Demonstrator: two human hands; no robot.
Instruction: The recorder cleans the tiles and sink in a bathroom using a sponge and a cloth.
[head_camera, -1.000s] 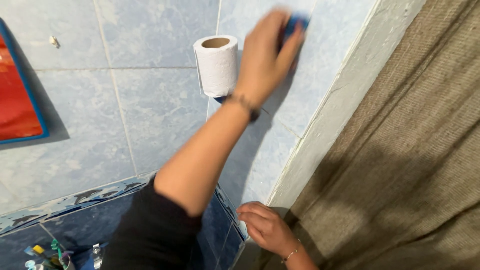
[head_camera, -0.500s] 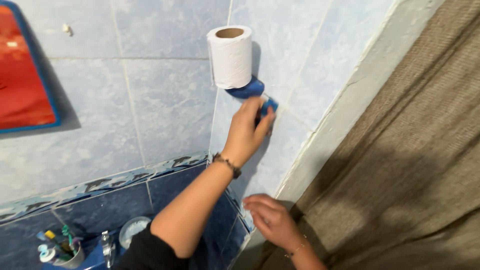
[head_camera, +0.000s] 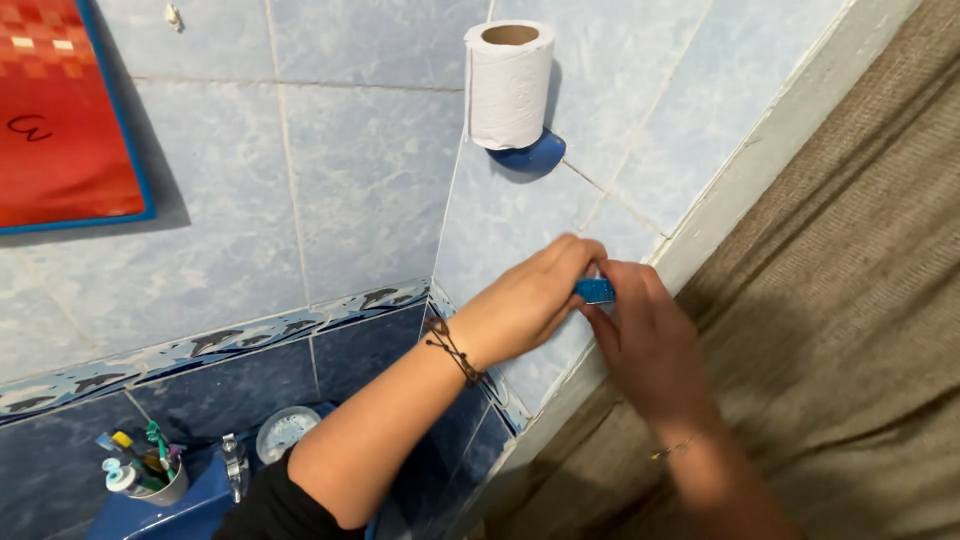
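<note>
A red, blue-framed panel (head_camera: 60, 110) hangs on pale blue glazed wall tiles (head_camera: 360, 170); a white paper roll (head_camera: 508, 85) sits on a blue holder. Below, the left hand (head_camera: 525, 300) and right hand (head_camera: 640, 345) together pinch a small blue sponge (head_camera: 596, 290) against the tiles, beside a brown curtain (head_camera: 850, 300).

Standing upright on a blue holder (head_camera: 530, 156): white toilet roll (head_camera: 508, 88). Hanging upper left: red blue-framed board (head_camera: 60, 110). Sitting lower left by the tap (head_camera: 235, 462): cup of toothbrushes (head_camera: 150, 472). Draping right: brown curtain (head_camera: 850, 300).
</note>
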